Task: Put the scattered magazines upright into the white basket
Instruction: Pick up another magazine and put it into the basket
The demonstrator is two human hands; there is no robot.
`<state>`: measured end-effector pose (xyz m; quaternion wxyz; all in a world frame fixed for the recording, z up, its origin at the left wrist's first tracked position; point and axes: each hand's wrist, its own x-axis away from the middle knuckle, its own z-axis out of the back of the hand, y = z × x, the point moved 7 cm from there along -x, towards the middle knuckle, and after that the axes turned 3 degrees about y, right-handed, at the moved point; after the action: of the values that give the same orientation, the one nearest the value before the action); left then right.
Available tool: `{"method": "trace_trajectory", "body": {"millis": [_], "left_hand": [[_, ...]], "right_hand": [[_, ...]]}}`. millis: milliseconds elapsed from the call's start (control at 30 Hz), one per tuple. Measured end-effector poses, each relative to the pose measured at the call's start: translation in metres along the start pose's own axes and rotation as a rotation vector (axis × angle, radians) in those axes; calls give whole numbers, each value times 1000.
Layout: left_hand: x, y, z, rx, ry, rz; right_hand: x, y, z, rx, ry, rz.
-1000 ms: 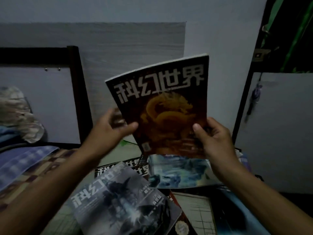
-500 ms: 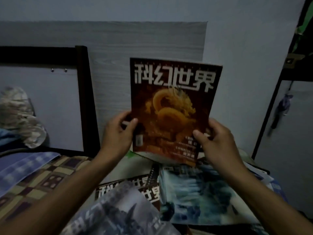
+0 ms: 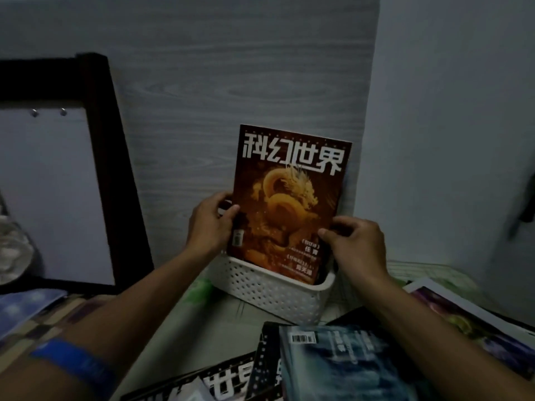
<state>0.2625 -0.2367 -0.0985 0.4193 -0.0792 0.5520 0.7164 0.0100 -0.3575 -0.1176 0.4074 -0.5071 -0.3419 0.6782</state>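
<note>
Fingers of left hand (image 3: 210, 224) and right hand (image 3: 357, 244) grasp a glossy rectangular magazine (image 3: 286, 198) between them, its foot inside the perforated white plastic basket (image 3: 269, 287) below.

I read the upright magazine (image 3: 286, 204) as dark orange-brown with a golden dragon and bold white title characters, standing in a white basket (image 3: 272, 290) whose walls carry a regular grid of small holes. Behind the basket I see a grey wood-grain panel (image 3: 231, 82); to the left of the basket, a dark brown frame (image 3: 115, 157) and a cloth (image 3: 58, 319) checked in brown and yellow. In front of the basket I note a blue-teal cover (image 3: 347, 369), a black cover with white characters (image 3: 220, 383), and a blue wristband (image 3: 72, 366).
</note>
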Motion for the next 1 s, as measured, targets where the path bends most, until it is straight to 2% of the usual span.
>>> {"method": "trace_trajectory", "body": {"millis": [167,267,333,400,500,567,600,700,867,933,1000], "left_hand": [[4,-31,-13,17,-32,64],[4,-40,-6,-20,48,149],[6,-40,-4,-46,84,195],[11,-34,-7,-29,25,219],[29,-20,2,59,49,227],[52,-3,15,38,109,133],[70,11,17,19,88,52],[131,47,16,-36,-70,-201],[225,103,-5,-110,-482,-403],[253,115,-24,-253,-688,-449],[269,114,-39,-387,-867,-399]], "right_hand": [[-1,-11,-7,284,57,199],[-1,-10,-10,382,50,207],[1,-10,-10,397,36,197],[3,-12,-12,402,-19,191],[12,-14,6,257,-74,127],[24,-13,36,197,-45,151],[36,-10,55,196,-42,163],[79,11,103,242,-124,159],[140,27,158,472,-269,212],[157,28,171,603,-310,220],[171,31,183,745,-360,221]]}}
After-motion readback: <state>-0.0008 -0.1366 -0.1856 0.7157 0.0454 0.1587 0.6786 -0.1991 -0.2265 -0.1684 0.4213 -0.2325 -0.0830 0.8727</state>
